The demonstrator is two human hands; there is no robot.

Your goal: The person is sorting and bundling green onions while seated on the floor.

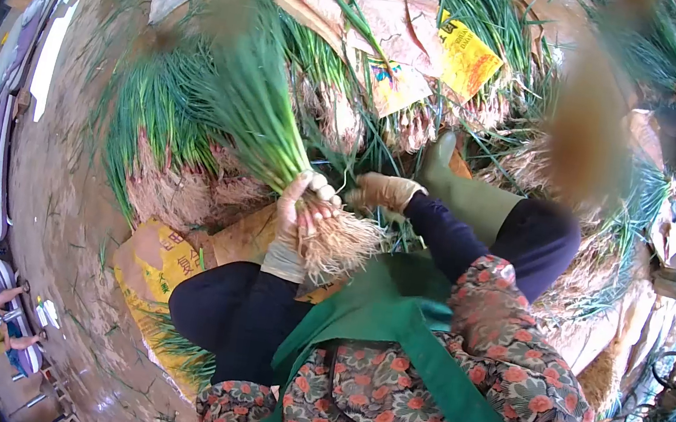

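Note:
My left hand (292,220), in a pale glove, is closed around a bunch of spring onions (260,118). The green leaves fan up and away to the upper left. Below the fingers hang the tangled pale roots (342,242), over my lap. My right hand (386,192), also gloved, is just right of the bunch with its fingers curled. What those fingers hold, if anything, I cannot make out. A thin strand shows between the two hands. Behind the bunch lies a pile of spring onions (166,113) with reddish stems and muddy roots.
More spring onions (479,6) lie at the back, partly under printed yellow and pink sacks (400,13). A yellow sack (157,268) lies by my left knee. My green boot (469,199) is ahead at right. Other people sit at the far right and a person (10,333) at lower left.

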